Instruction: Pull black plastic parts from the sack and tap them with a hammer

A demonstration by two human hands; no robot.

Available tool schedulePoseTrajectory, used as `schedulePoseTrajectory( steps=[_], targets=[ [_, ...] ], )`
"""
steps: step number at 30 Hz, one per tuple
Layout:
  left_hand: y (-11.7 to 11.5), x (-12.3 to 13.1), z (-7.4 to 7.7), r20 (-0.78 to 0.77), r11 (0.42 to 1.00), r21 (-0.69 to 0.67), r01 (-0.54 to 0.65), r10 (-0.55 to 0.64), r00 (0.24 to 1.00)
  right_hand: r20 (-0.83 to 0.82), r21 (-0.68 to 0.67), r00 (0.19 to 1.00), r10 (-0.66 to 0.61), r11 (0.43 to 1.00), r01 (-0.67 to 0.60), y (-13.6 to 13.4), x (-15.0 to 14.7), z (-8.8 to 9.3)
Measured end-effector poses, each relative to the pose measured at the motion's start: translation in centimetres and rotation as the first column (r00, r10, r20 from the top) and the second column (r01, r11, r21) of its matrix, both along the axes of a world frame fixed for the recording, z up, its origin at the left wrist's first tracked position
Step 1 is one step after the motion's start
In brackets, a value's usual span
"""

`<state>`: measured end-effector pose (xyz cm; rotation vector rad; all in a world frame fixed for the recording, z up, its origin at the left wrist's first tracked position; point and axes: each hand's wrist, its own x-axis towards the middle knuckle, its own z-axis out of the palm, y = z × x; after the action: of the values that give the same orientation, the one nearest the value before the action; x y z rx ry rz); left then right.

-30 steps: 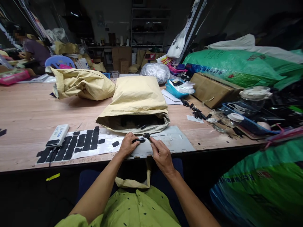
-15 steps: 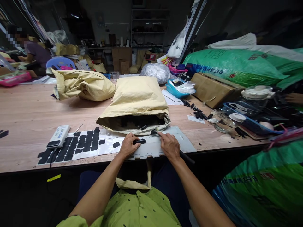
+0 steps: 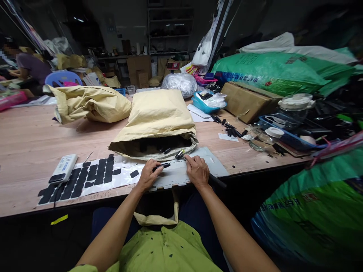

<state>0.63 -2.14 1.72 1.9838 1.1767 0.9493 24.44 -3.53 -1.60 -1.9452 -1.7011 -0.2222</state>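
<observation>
Left hand (image 3: 147,175) is curled, with thumb and fingers pinching a small black part (image 3: 162,165) just above the grey sheet (image 3: 211,163) at the near edge of the table (image 3: 28,139). Right hand (image 3: 197,172) sits just beside it, fingers closed round a black-handled tool (image 3: 217,181). The tool's metal tip points up and left, near the part, but whether the two touch cannot be told. Directly behind both hands lies an open paper sack (image 3: 157,117), its mouth facing the person, with dark pieces showing inside. Left of the hands, rows of black pads (image 3: 93,174) sit on a white backing sheet (image 3: 124,177), and a white handheld device (image 3: 62,168) lies at their far left corner. Further back are a second paper sack (image 3: 87,104), a cardboard box (image 3: 246,101) and a green sack (image 3: 272,71). Another person (image 3: 28,68) sits far off at the left.
</observation>
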Motion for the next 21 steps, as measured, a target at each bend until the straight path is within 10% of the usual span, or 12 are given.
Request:
schedulePoseTrajectory(
  steps=[4, 8, 15, 18, 21],
  targets=[
    [-5.0, -0.5, 1.0, 0.100, 0.994, 0.016, 0.107, -0.108, 0.989, 0.010, -0.028, 1.000, -0.006, 1.000, 0.007, 0.0, -0.1, 0.2],
    [-10.2, -1.3, -1.2, -0.119, 0.959, -0.075, 0.274, -0.282, 0.952, -0.005, -0.036, 1.000, -0.010, 0.999, 0.010, -0.1, -0.2, 0.4],
    [-11.4, -2.6, -8.6, -0.622, 0.885, -0.434, -0.165, -0.162, 0.766, -0.008, -0.011, 1.000, -0.001, 1.000, 0.001, -0.1, -0.2, 0.2],
    [-11.5, -2.3, -7.7, -0.577, 0.903, -0.422, -0.082, -0.198, 0.792, -0.005, -0.002, 1.000, -0.001, 1.000, 0.001, -0.1, -0.2, 0.3],
    [-10.8, -1.2, -3.7, -0.383, 0.928, -0.351, 0.122, -0.262, 0.886, -0.003, 0.005, 1.000, -0.004, 1.000, 0.004, -0.1, -0.2, 0.3]
  ],
)
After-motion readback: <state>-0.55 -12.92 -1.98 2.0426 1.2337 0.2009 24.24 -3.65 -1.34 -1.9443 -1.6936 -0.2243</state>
